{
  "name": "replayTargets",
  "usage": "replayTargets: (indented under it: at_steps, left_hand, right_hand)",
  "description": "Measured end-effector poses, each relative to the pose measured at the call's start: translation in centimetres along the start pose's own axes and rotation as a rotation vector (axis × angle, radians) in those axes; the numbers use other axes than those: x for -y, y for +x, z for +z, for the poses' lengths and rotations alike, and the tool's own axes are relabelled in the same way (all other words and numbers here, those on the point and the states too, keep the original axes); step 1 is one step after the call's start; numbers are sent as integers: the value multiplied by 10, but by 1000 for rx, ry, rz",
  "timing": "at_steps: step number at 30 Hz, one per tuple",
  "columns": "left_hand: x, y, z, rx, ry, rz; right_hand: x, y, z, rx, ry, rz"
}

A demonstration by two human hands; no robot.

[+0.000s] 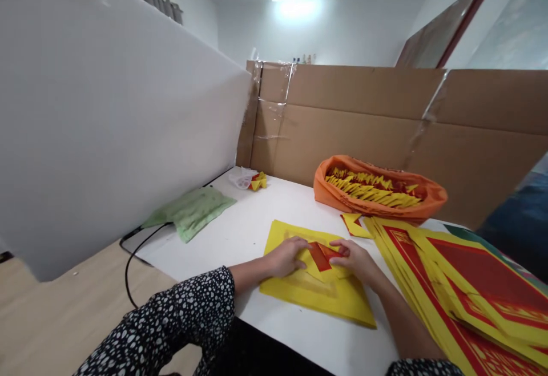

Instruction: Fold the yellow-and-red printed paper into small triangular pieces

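My left hand (pixel 289 256) and right hand (pixel 357 259) each pinch one side of a single part-folded red-and-yellow paper (pixel 321 256), which lies over one flat yellow paper pad (pixel 299 296). I judge this piece midway: creased, not finished. Just beyond, at least one folded piece (pixel 351 225) lies by one orange bag (pixel 322 190) packed with folded papers (pixel 368 189), seemingly done, too many to count. To my right, overlapping printed sheets (pixel 475 259), several but uncountable, look unfolded and left to do. Farther left lies one green cloth (pixel 192 210).

Black sleeves (pixel 192 307), irregular white spots, loose fit
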State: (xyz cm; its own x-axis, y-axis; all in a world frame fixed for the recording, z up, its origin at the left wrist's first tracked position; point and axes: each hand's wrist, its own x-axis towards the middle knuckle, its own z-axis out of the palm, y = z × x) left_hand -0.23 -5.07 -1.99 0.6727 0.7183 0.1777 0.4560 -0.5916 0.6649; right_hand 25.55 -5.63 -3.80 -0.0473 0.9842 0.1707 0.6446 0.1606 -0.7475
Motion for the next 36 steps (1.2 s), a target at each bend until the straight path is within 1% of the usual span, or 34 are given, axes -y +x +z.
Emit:
replayTargets:
  at_steps: [2, 3, 5, 7, 8, 9, 11, 13, 14, 16, 18, 20, 21, 23, 26, 28, 29, 31, 34, 36]
  left_hand:
    - [-4, 4, -2, -1, 21, -2]
    - [-7, 6, -5, -24, 28, -4]
    - [-13, 10, -14, -132, 48, 11]
    - [-17, 9, -23, -249, 105, 70]
    - [-17, 7, -26, -276, 154, 109]
    - [-16, 4, -29, -257, 213, 153]
    - [-10, -7, -31, -124, 308, 221]
    - [-2, -19, -28, 4, 348, 243]
    - [1, -25, -26, 38, 349, 243]
    - [4, -31, -23, 60, 316, 239]
    - [3, -31, -22, 45, 235, 224]
    - [-1, -24, -22, 8, 124, 185]
    - [-3, -19, -22, -20, 69, 142]
    - [-4, -6, -21, -80, -25, 8]
    - [1, 13, -19, -141, -180, -206]
    - [6, 22, -18, -164, -306, -271]
    - [7, 24, -18, -157, -354, -269]
    - [7, 26, -20, -91, -387, -215]
    - [-1, 22, -24, 36, -288, -124]
    - [-10, 18, -26, 60, -181, -85]
  right_hand:
    - [11, -2, 1, -9, -78, -20]
    - [20, -4, -2, -37, -116, -40]
    - [42, -9, -10, -137, -182, -124]
    - [65, -20, -16, -250, -260, -255]
    - [75, -27, -18, -278, -332, -319]
    - [83, -36, -18, -278, -410, -371]
    - [90, -54, -13, -235, -540, -471]
    - [86, -69, -4, -156, -613, -532]
    - [83, -75, 0, -119, -626, -547]
    - [75, -81, 6, -77, -615, -549]
    - [72, -78, 7, -81, -571, -522]
    - [75, -65, 4, -111, -513, -461]
    - [77, -55, 2, -129, -476, -420]
    - [78, -34, 0, -148, -385, -338]
    - [70, -6, 4, -105, -267, -242]
    - [60, 3, 10, -74, -260, -221]
    - [56, 5, 13, -63, -270, -231]
    - [50, 3, 15, -33, -265, -278]
    - [52, -4, 7, 24, -169, -334]
    - [58, -7, -2, 69, -122, -385]
